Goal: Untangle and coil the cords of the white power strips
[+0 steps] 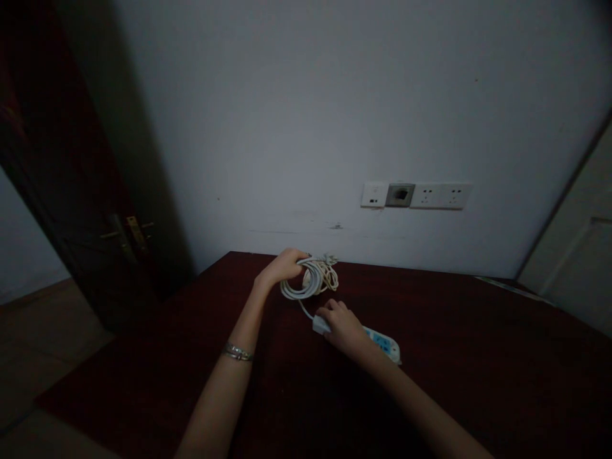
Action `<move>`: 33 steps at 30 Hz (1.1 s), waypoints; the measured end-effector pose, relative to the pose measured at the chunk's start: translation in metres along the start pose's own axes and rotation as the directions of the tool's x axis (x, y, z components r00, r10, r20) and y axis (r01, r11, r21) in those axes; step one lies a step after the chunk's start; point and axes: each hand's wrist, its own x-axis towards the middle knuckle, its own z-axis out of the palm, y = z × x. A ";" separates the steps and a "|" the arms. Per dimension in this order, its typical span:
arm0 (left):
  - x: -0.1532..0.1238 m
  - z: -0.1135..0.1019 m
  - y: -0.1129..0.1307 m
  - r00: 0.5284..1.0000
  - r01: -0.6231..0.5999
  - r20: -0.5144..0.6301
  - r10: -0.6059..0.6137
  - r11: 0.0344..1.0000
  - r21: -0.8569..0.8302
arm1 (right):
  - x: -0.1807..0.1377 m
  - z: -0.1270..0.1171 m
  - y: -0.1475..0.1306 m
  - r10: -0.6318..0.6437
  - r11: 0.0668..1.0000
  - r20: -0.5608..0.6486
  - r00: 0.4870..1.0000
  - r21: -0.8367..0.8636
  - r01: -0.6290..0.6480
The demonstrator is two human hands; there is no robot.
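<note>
Dimly lit throughout, with fine detail hard to make out. On the power strip (382,344), only a white body with blue patches readable, socket holes too blurred to count; lying flat on the dark red worktop (478,370), its left end hidden under the right hand (342,328). That hand curled over the top of the strip; impossible to tell whether gripping or merely pressing down. Just beyond and to the left, the left hand (282,268) closed tight around a coiled cable (313,280), white loops hanging below the fingers and held just clear of the worktop, plug end lost among the loops. One thin strand running from coil down to strip, disappearing beneath the right hand. Both forearms cut off at the lower edge, a bracelet (238,352) on the left wrist. Behind, wall sockets (415,196) faintly visible; at far left a dark door (71,223), nearly swallowed by shadow.
</note>
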 end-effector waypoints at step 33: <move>0.014 0.046 0.007 0.977 -0.153 0.109 0.181 0.962 -0.228 | 0.012 -0.052 0.054 0.193 0.758 -0.150 0.970 0.650 -0.050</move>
